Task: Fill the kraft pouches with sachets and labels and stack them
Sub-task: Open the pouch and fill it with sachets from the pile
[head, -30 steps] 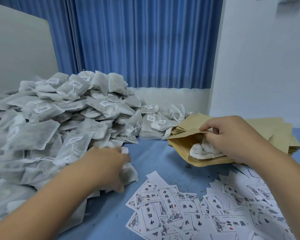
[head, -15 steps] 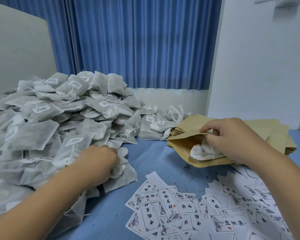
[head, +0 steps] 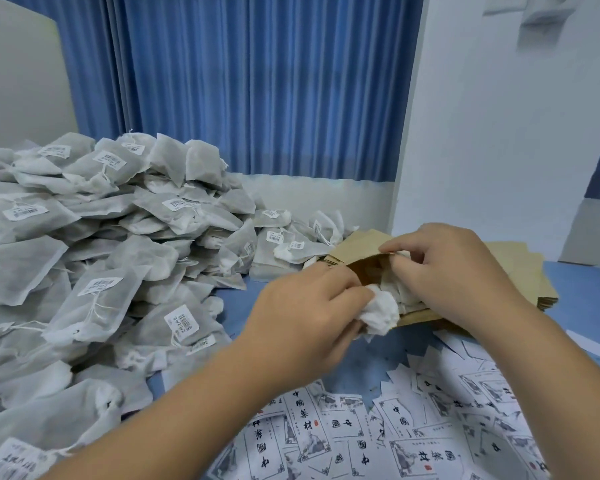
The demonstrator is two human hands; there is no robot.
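Sachet (head: 378,311) was bunched at the kraft pouch (head: 362,249) mouth, pinched in your left hand (head: 305,306); your right hand (head: 454,271) gripped the top flap. Shoving it in wadded like that could've jammed it or torn the paper.

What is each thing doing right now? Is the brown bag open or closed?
left hand: grips a white sachet at the pouch mouth
right hand: pinches the pouch's top flap, lifted
kraft pouch: open, sachets inside
sachet pile: heaped loosely
labels: scattered, mostly face up
spare pouches: flat, stacked
curtain: drawn shut
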